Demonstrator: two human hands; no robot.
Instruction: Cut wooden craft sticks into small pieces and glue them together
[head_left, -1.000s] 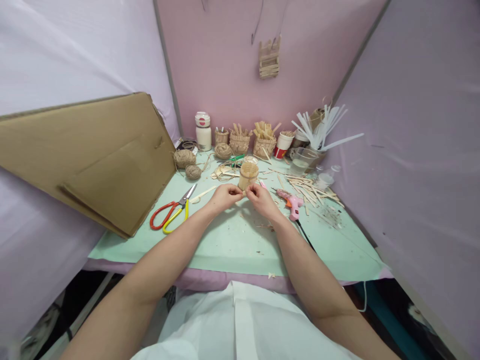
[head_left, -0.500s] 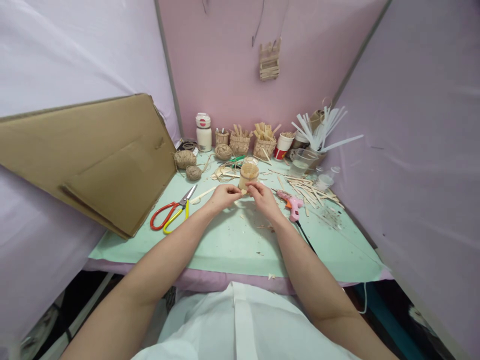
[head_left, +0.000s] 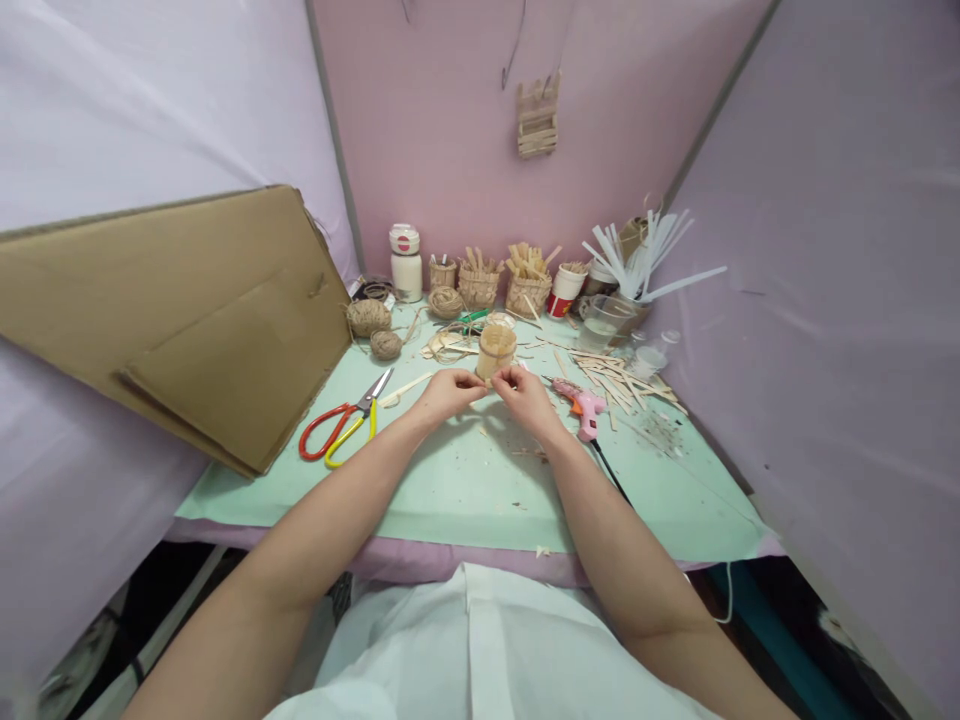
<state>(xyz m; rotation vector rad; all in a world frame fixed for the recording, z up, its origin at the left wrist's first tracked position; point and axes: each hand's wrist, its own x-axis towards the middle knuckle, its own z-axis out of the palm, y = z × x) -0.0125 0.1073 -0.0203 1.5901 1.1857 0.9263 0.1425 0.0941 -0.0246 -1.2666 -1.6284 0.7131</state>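
Note:
My left hand (head_left: 452, 392) and my right hand (head_left: 523, 398) meet over the middle of the table, fingertips pinched almost together. Between them is a tiny pale piece of wood (head_left: 488, 383), mostly covered by the fingers. Right behind the fingertips stands a small round cup of pale wood (head_left: 496, 348) with a band around it; its lower front is partly hidden by my hands. A pink glue gun (head_left: 589, 408) lies to the right of my right hand. Scissors (head_left: 352, 418) with red and yellow handles lie open-bladed to the left.
Twine balls (head_left: 386, 346) sit at the back left, near a leaning cardboard sheet (head_left: 225, 320). Stick-filled baskets (head_left: 529, 293) line the back wall. Loose wooden sticks (head_left: 626, 380) and a clear plastic cup (head_left: 602, 322) are at the right. A black cord (head_left: 611, 470) runs to the front.
Half a second ago my right fingertips were lifted slightly off the wood piece, showing more of it; now they are back against it. The cup, scissors and glue gun stay put.

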